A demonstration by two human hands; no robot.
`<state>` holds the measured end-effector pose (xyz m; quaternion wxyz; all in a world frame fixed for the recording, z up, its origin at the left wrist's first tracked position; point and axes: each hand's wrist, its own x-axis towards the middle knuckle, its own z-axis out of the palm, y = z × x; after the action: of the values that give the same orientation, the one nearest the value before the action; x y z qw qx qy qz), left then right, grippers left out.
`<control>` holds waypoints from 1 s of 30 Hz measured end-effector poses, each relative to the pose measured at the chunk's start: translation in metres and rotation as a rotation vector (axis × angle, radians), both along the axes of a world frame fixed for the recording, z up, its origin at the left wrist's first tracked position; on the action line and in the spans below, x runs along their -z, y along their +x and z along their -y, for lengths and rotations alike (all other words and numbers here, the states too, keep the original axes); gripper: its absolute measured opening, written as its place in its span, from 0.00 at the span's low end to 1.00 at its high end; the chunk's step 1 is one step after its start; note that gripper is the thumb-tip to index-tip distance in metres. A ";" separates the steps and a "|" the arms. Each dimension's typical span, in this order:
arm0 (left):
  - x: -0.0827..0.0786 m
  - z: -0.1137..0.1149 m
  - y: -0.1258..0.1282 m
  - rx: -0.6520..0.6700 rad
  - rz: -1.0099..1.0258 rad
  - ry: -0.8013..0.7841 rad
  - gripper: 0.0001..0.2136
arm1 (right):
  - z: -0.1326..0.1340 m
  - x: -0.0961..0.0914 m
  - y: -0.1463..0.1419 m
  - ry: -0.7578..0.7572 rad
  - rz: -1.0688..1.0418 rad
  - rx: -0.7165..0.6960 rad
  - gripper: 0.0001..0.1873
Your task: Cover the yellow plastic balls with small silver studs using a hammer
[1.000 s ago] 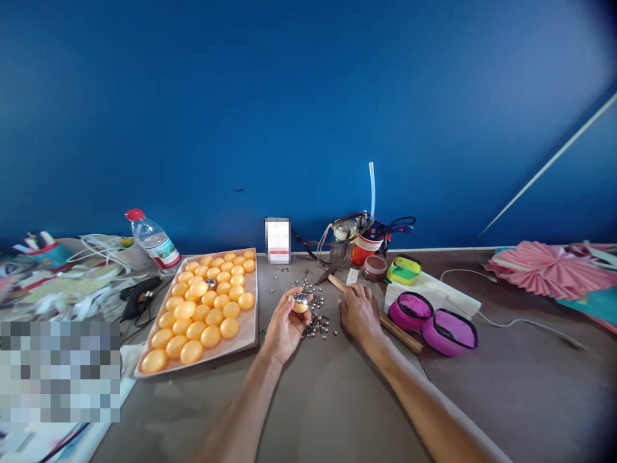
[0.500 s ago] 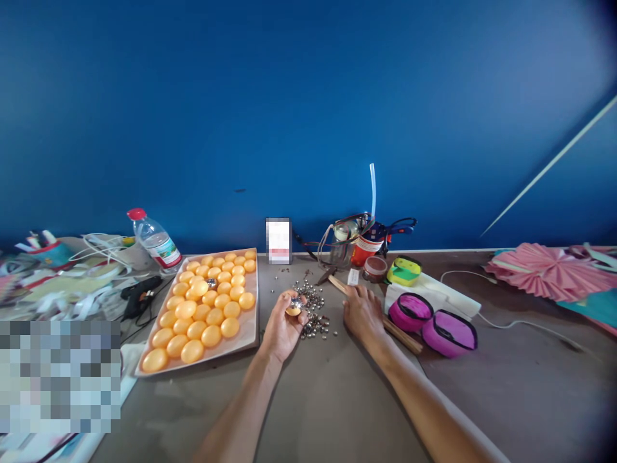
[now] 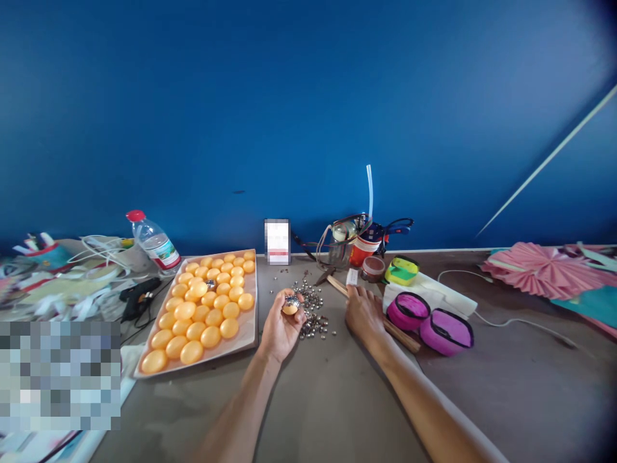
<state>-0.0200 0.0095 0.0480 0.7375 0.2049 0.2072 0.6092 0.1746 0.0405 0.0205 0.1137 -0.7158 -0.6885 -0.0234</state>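
My left hand (image 3: 280,328) is closed around an orange ball (image 3: 290,308) whose top is covered with shiny silver studs. It holds the ball just above the grey table, beside a scattered pile of small silver studs (image 3: 314,325). My right hand (image 3: 365,313) lies over the wooden handle of a hammer (image 3: 339,285), its fingers curled down around it; the fingertips are partly hidden. The dark hammer head rests on the table beyond the studs. On the left, a shallow tray (image 3: 254,308) holds several plain orange balls (image 3: 211,336) and one with silver studs (image 3: 210,284).
A tilted water bottle (image 3: 157,244) stands behind the tray. At the back are a phone-like screen (image 3: 277,242), a glass jar (image 3: 340,251) and an orange container (image 3: 364,249) with cables. Pink pouches (image 3: 446,331) and a yellow-green one (image 3: 402,270) sit right; clutter fills the left.
My right hand has shifted slightly back along the hammer handle, toward its near end. My left hand keeps the studded ball, turned slightly. The view has drifted a little.
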 end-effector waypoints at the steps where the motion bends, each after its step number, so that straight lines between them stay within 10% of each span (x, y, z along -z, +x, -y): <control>1: 0.000 0.000 0.000 0.004 0.018 -0.004 0.10 | -0.001 0.000 0.000 -0.007 0.005 0.000 0.20; 18: 0.011 -0.008 0.003 -0.131 -0.058 -0.102 0.14 | 0.011 -0.010 -0.010 0.264 -0.368 -0.300 0.17; 30: 0.009 -0.005 0.005 -0.309 -0.267 -0.052 0.20 | 0.039 -0.052 -0.031 0.018 -0.450 -0.431 0.13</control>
<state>-0.0151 0.0146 0.0394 0.6062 0.2306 0.3477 0.6771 0.1436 0.0013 0.0728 0.2720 -0.5395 -0.7818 0.1542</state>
